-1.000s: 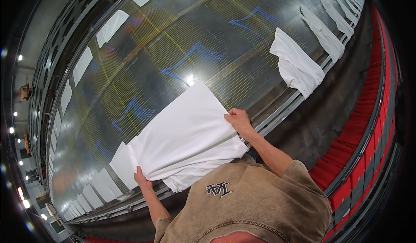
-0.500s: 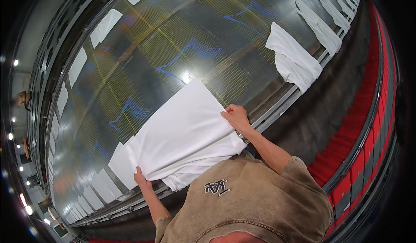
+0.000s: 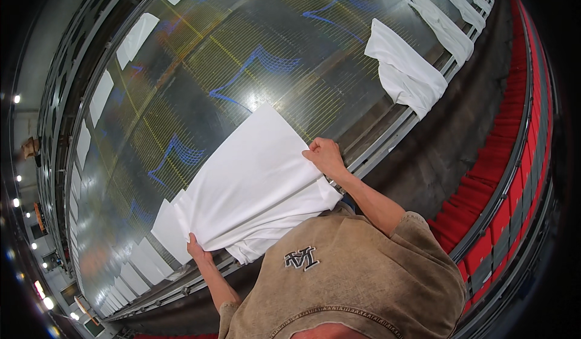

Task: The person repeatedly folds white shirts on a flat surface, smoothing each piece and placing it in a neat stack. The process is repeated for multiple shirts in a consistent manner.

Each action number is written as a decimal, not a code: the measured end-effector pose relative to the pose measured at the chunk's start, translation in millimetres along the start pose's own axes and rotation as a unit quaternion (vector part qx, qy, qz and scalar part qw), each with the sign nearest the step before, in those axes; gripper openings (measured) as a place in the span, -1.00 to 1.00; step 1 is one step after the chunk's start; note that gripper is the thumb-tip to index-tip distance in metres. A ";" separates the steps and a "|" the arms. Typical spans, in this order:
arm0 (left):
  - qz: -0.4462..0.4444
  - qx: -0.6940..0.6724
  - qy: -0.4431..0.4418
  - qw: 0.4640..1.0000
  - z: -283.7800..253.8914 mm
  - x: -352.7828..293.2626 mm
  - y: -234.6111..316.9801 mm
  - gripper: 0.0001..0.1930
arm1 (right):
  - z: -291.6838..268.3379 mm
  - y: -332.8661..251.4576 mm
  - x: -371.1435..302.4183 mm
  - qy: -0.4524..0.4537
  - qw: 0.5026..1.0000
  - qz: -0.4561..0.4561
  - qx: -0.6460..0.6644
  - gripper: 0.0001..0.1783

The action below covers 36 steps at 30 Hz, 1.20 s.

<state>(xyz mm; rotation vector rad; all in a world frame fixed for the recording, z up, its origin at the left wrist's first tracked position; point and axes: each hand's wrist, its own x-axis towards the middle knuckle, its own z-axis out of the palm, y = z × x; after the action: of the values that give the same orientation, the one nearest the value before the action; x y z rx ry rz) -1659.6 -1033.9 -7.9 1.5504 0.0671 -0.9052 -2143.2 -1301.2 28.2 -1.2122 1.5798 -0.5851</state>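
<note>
A white fabric piece (image 3: 248, 163) lies over the near edge of a long dark table (image 3: 242, 42) marked with yellow lines and blue outlines. Its far part is spread fairly flat, while the near part bunches in folds against my body. My left hand (image 3: 196, 248) grips the cloth at its lower left edge, fingers hidden partly under it. With thumb and fingers pinched, my right hand (image 3: 325, 156) holds the right edge of the same cloth.
Another white cloth (image 3: 405, 70) drapes over the table edge at right, with several more beyond it. White pieces (image 3: 138, 39) line the far side. A metal rail (image 3: 384, 142) runs along the near edge. Red panels (image 3: 484, 188) stand across the dark aisle floor.
The view has shifted slightly, so the table and cloths sit a little higher and further left. Both hands keep their hold on the white fabric, which has barely moved.
</note>
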 end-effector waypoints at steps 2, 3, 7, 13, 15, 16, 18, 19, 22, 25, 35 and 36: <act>-0.004 0.001 0.006 1.000 -0.3 0.3 0.3 -0.53 | -0.7 -2.1 0.1 -0.005 1.000 0.014 -0.001 -0.71; -0.005 0.002 0.008 1.000 -0.4 0.4 0.5 -0.53 | -0.9 -3.0 0.1 -0.008 1.000 0.021 -0.001 -0.71; -0.003 0.016 0.016 1.000 -0.6 1.1 1.1 -0.53 | -1.5 -5.3 -0.6 -0.009 1.000 0.021 -0.007 -0.71; 0.011 0.040 0.013 0.999 -1.8 3.0 -1.3 -0.54 | -1.7 -7.4 -0.8 -0.011 1.000 0.022 -0.015 -0.71; 0.009 0.031 0.020 0.999 -2.6 3.6 -1.9 -0.55 | -2.0 -8.1 -1.2 -0.013 0.999 0.025 -0.015 -0.71; 0.009 0.036 0.013 0.999 -3.2 3.9 -2.3 -0.55 | -2.2 -8.4 -1.2 -0.013 1.000 0.026 -0.013 -0.71; 0.006 0.029 0.020 0.999 -4.8 4.8 -2.8 -0.55 | -2.4 -9.0 -1.2 -0.013 1.000 0.026 -0.011 -0.71; 0.007 0.034 0.013 0.999 -5.8 5.5 -3.1 -0.55 | -2.5 -9.2 -1.2 -0.013 0.999 0.027 -0.012 -0.71; 0.002 0.029 0.006 1.000 -9.3 8.6 -4.1 -0.55 | -2.9 -9.6 -1.4 -0.014 0.999 0.027 -0.013 -0.71; -0.006 0.025 0.008 1.000 -11.2 10.9 -5.2 -0.55 | -3.3 -10.4 -1.7 -0.013 1.000 0.024 -0.013 -0.71; 0.054 0.090 0.077 0.991 18.4 -14.9 2.5 -0.55 | -6.5 -15.1 -0.8 -0.016 0.999 0.048 -0.006 -0.73; 0.071 0.096 0.078 0.990 21.1 -17.2 3.1 -0.55 | -6.5 -14.9 -0.7 -0.017 0.998 0.055 -0.004 -0.73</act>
<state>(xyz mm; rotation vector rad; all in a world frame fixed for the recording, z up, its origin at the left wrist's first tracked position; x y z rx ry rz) -1680.3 -1045.0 6.2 1.7807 -0.0195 -0.6912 -2143.0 -1307.4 43.3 -1.1274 1.6111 -0.4841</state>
